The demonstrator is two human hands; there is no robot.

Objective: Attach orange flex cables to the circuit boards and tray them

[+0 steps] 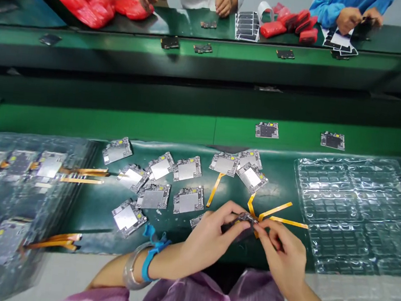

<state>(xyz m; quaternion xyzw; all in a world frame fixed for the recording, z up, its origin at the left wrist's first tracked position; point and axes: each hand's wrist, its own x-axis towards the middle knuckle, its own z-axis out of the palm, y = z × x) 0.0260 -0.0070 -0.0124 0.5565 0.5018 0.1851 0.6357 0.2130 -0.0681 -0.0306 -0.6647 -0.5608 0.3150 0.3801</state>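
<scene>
Above the near edge of the bench, my left hand [214, 232] is closed around a small circuit board [245, 218], which is tilted and partly covered by the fingers. My right hand [284, 253] pinches at the board's right edge, where a bit of orange flex cable [257, 232] shows at the fingertips; the exact contact is hidden. Just beyond my hands, orange flex cables [276, 210] fan out on the green mat. Several boards with silver shields lie to the left and ahead, among them a board [188, 200] and a board [252, 177] leaning on others.
Stacked clear plastic trays at left hold boards [10, 241] with orange cables [57, 240]. Another clear tray [340, 206] stands at right. Boards [267, 130] lie on a green conveyor belt [174, 126] ahead. Across it, other people's hands work near red packets [90, 0].
</scene>
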